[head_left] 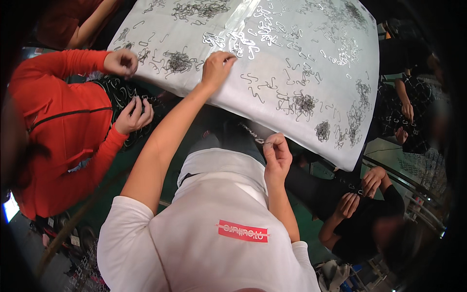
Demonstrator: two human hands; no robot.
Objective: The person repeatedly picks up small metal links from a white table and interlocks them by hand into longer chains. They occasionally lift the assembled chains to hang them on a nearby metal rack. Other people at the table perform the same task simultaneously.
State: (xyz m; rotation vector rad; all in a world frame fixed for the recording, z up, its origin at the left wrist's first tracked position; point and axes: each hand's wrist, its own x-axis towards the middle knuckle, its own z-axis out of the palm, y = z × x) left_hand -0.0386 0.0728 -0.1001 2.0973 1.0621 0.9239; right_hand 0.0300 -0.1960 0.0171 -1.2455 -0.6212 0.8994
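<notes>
Many small S-shaped metal hooks [178, 62] lie in loose piles on a white-covered table [233, 92]. My left hand [216, 69] is at the near edge of the tabletop, thumb and fingers drawn together beside some shiny hooks [242, 46]. Whether a hook sits between those fingertips is too small to tell. Lower down, in front of my body, my right hand [277, 155] pinches the end of a short chain of linked hooks [253, 133]. The chain slants up and to the left from my fingertips, off the table's edge.
A person in a red top [73, 117] works close on my left. To my right, a co-worker's hands [359, 192] hold small links, and another person [406, 107] does likewise farther off. More hook piles [304, 104] cover the table's right side. A clear strip [238, 17] runs across the cover.
</notes>
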